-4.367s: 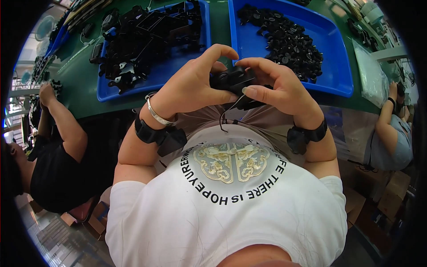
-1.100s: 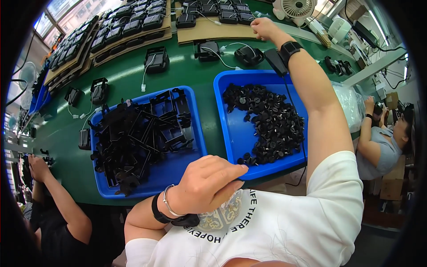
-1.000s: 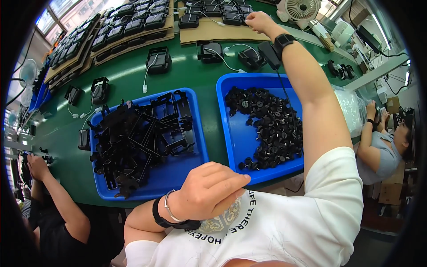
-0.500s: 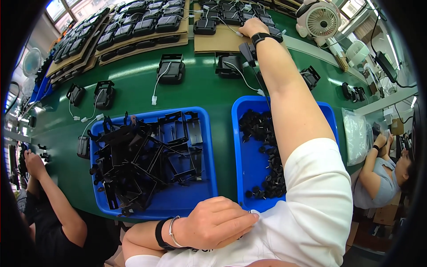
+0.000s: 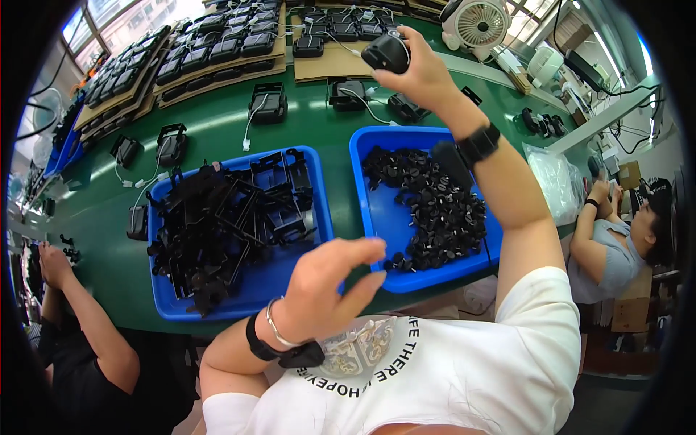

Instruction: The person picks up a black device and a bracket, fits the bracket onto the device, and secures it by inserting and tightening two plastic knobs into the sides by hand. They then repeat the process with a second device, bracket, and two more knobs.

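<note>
My right hand [image 5: 428, 76] is raised over the far side of the green table, its thumb and fingers closed around a black box-shaped device [image 5: 386, 53]. My left hand [image 5: 322, 286] hovers in front of my chest with thumb and fingers apart, holding nothing. Just beyond it lies a blue tray [image 5: 388, 217] with many black thumb screws [image 5: 449, 217]. To its left, a second blue tray [image 5: 170, 304] is heaped with black metal brackets [image 5: 232, 225]. Several similar devices with white cables, such as a bracketed device [image 5: 269, 104], stand behind the trays.
Cardboard sheets [image 5: 319, 70] at the back carry rows of cabled black devices. A fan [image 5: 480, 25] stands at the back right, and a clear plastic bag [image 5: 554, 188] lies right of the trays. Co-workers sit at both sides, one a black-sleeved person [image 5: 94, 362], the other a grey-shirted person [image 5: 605, 254].
My right hand has drawn back from the cardboard of devices and now holds one up. My left hand's fingers have spread apart. The view has shifted a little.
</note>
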Motion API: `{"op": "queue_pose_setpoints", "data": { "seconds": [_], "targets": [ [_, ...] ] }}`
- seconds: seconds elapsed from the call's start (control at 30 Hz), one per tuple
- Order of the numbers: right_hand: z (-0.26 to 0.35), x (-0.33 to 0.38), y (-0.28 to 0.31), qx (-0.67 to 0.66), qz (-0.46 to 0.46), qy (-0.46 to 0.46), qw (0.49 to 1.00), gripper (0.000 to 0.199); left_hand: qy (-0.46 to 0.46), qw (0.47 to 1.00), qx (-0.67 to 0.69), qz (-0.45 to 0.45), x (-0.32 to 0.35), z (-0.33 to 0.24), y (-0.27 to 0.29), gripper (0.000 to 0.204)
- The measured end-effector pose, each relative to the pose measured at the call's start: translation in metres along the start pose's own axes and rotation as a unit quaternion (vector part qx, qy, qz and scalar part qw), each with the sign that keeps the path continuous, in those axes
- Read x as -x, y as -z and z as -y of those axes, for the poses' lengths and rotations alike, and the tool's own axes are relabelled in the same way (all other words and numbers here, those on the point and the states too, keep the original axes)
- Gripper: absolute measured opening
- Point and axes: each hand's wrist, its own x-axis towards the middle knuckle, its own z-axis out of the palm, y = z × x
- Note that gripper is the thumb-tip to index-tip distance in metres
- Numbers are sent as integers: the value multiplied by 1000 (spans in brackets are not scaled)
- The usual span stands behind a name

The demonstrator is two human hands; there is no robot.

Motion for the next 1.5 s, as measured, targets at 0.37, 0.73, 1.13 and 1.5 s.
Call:
{"op": "queue_pose_setpoints", "data": {
  "seconds": [0.37,0.73,1.13,1.5],
  "targets": [
    [167,154,79,-43,88,282,954,67,219,866,450,3,33,-9,3,65],
    [168,144,39,-215,102,262,935,35,122,891,437,1,135,-24,18,78],
    [117,111,-19,-127,191,252,940,16,182,842,501,-80,135,-29,12,73],
    [156,155,54,-37,67,249,965,9,249,854,442,-115,111,-20,12,71]
  ]
}}
